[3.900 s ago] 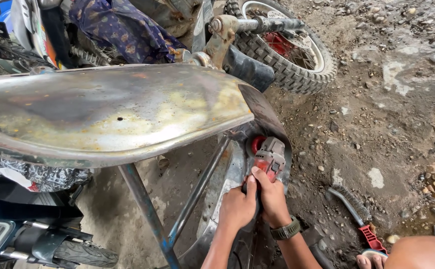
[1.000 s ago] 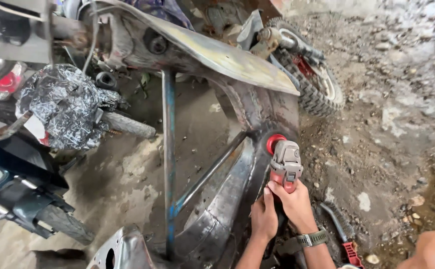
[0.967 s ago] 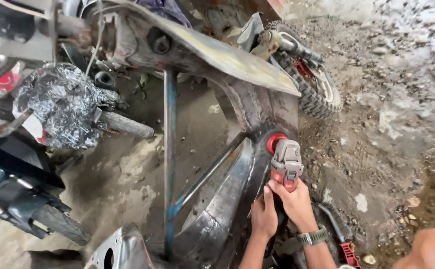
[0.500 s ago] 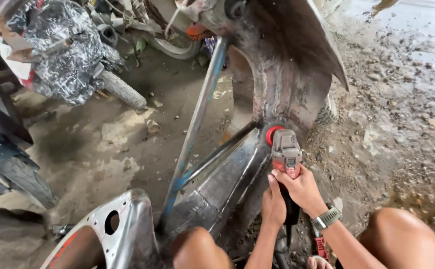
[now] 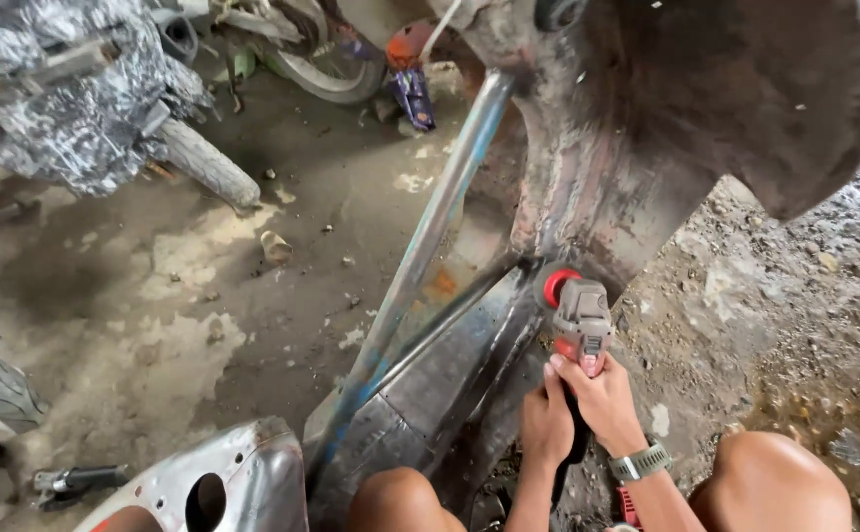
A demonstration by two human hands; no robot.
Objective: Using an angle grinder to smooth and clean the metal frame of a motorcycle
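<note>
Both hands wrapped round grinder point(image 5: 581, 320): left hand point(image 5: 546, 429) low on handle, right hand point(image 5: 602, 399) behind grey head. Grinder head against rusted metal body point(image 5: 587, 187), beside blue tube point(image 5: 430, 236).
Risk, judged: kickback toward bare knees, sparks; cause – wheel catching seam.
No packages, labels or signs visible.

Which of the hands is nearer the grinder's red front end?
Right. The right hand, with the wristwatch, grips the angle grinder body just behind its grey head and red front end. The left hand sits lower, farther back on the handle.
</note>
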